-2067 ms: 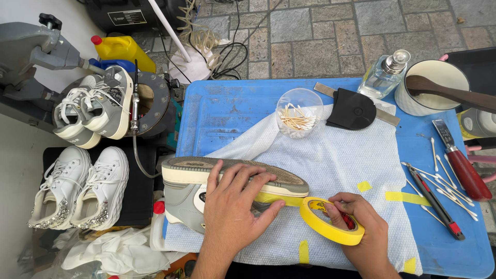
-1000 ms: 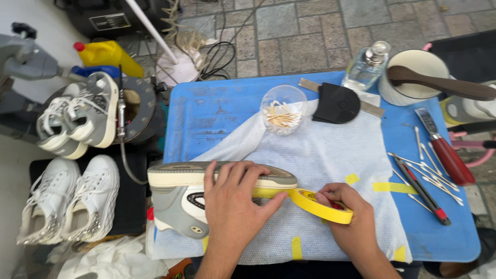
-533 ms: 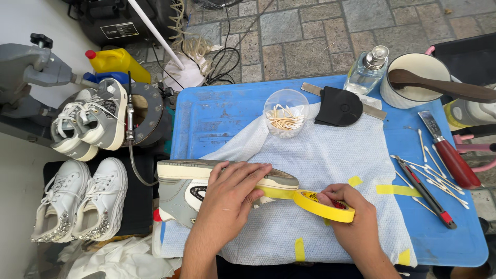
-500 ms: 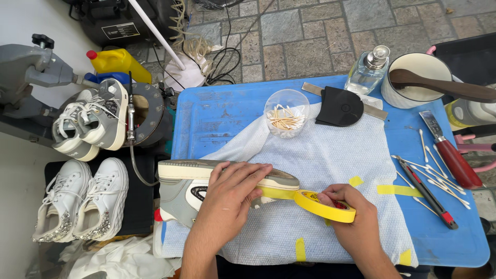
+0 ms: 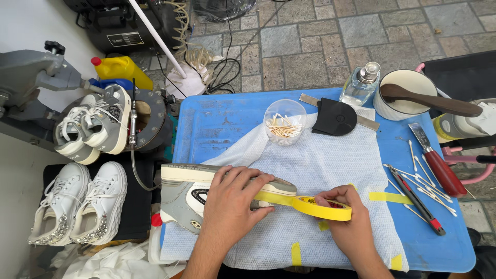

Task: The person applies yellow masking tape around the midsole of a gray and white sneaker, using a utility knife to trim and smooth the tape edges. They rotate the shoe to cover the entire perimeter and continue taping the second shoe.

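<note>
A grey and cream sneaker (image 5: pixel 192 195) lies on its side on a white cloth (image 5: pixel 330 170) spread over a blue table (image 5: pixel 222 121). My left hand (image 5: pixel 232 204) presses flat on the sneaker's side, over a strip of yellow tape. My right hand (image 5: pixel 347 222) grips a roll of yellow masking tape (image 5: pixel 321 208) just right of the shoe's toe. A short length of tape stretches from the roll to the shoe.
Cut yellow tape strips (image 5: pixel 386 197) stick to the cloth and table. A clear cup of cotton swabs (image 5: pixel 283 124), a black heel piece (image 5: pixel 334 118), a glass bottle (image 5: pixel 360 84), a white bowl (image 5: pixel 404 95) and tools (image 5: pixel 436 166) sit behind and right. Sneaker pairs (image 5: pixel 77 206) rest left.
My right hand has brought the tape roll a little closer to the shoe's toe, so the stretched strip is shorter. My left hand stays pressed on the sneaker.
</note>
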